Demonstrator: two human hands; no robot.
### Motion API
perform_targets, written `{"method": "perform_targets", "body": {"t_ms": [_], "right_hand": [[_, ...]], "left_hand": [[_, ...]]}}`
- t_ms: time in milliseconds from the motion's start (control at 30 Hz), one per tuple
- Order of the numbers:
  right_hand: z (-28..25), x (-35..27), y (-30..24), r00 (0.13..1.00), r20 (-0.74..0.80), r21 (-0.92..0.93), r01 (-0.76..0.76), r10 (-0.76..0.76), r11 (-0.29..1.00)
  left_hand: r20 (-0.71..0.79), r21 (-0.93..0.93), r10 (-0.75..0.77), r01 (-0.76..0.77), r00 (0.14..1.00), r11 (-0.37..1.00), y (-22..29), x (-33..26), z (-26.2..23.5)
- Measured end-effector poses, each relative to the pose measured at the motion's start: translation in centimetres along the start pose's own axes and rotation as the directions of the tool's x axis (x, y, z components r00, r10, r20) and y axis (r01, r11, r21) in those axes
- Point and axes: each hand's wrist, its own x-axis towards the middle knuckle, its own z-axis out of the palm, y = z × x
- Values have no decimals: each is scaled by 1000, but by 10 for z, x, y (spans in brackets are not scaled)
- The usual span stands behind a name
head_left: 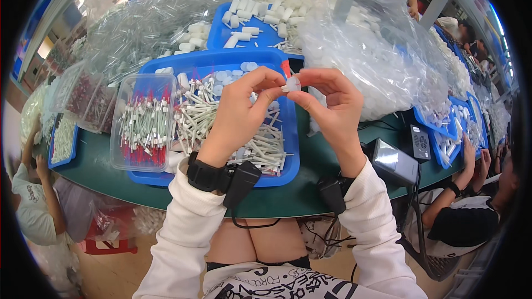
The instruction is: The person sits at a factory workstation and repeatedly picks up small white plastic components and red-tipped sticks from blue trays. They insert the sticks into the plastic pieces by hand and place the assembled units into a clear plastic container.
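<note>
Above the blue tray's (pixel 293 155) back right part, my two hands meet fingertip to fingertip. My left hand (pixel 244 111) pinches a small white stick whose red tip (pixel 286 68) points up. Between the thumb and forefinger of my right hand (pixel 333 99) is a small translucent disc (pixel 293 83), touching the stick. Fingers cover part of both pieces. Under my left hand, the tray holds loose white sticks (pixel 202 113) and translucent discs (pixel 224 75). A clear plastic box (pixel 116 147) of red-tipped white sticks overlaps the tray's left side.
Behind stands another blue tray (pixel 219 30) with white cylinders. Bags of clear tubes (pixel 149 27) and white caps (pixel 354 61) flank it. A silver-black device (pixel 393 160) sits on the green table (pixel 310 199), right of my right wrist. Co-workers sit at both sides.
</note>
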Motion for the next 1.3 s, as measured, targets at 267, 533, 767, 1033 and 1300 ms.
{"method": "perform_targets", "body": {"t_ms": [267,533,767,1033,1300], "right_hand": [[1,-5,9,997,6,102,-76,76,992],[4,-7,11,989,-13,120,-143,145,982],[9,-11,15,976,-73,117,-195,204,974],[7,-3,12,977,-106,-107,-196,185,975],[18,-4,25,997,20,-622,70,-74,780]], "left_hand": [[22,-102,-32,34,999,994,-5,0,0],[-25,-30,13,-14,1000,999,-5,-2,3],[-16,328,170,-155,985,932,-8,0,1],[-343,580,264,-18,902,815,-13,12,-37],[-105,801,-79,131,991,584,-41,-5,-45]]}}
